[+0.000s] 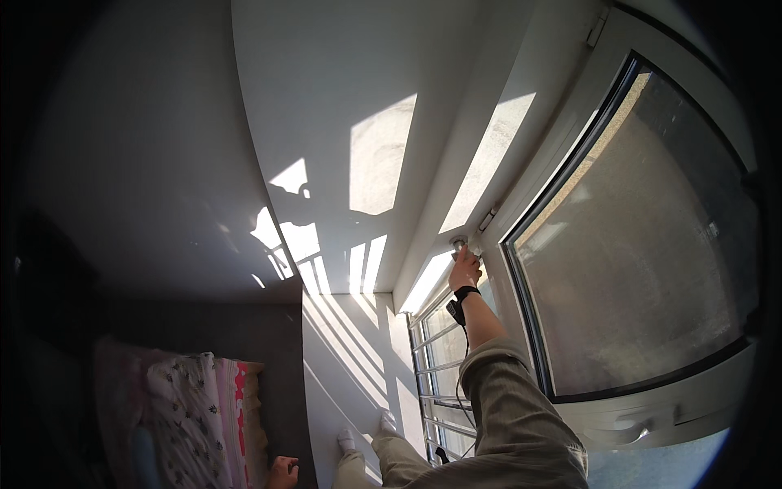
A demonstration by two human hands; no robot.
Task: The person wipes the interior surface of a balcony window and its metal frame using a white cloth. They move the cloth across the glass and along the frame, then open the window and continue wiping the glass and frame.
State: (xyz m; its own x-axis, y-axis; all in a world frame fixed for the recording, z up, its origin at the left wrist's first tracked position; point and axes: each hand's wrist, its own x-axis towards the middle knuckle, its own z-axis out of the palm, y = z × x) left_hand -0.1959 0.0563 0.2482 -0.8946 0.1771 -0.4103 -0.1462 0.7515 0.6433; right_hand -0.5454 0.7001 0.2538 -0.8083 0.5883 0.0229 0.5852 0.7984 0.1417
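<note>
My right hand [464, 267] reaches up along the white window frame. Its fingers are bent around something small, clear and shiny that I cannot make out, next to a round metal fitting [458, 242] on the frame. A black strap with a small dark device [456, 310] and a cable circles that wrist. My left hand [283, 473] is low at the bottom edge, with its fingers loosely curled and slightly apart; nothing shows in it. Beside my right arm stands the white-framed window sash [521, 310] with a dusty pane [627, 253].
Metal window bars [440, 367] run below my right hand. My feet in white socks [346, 440] stand on a pale ledge [326, 350] striped with sunlight. At the lower left lies flower-patterned pink and white bedding [183, 416]. A window handle [643, 432] is at the lower right.
</note>
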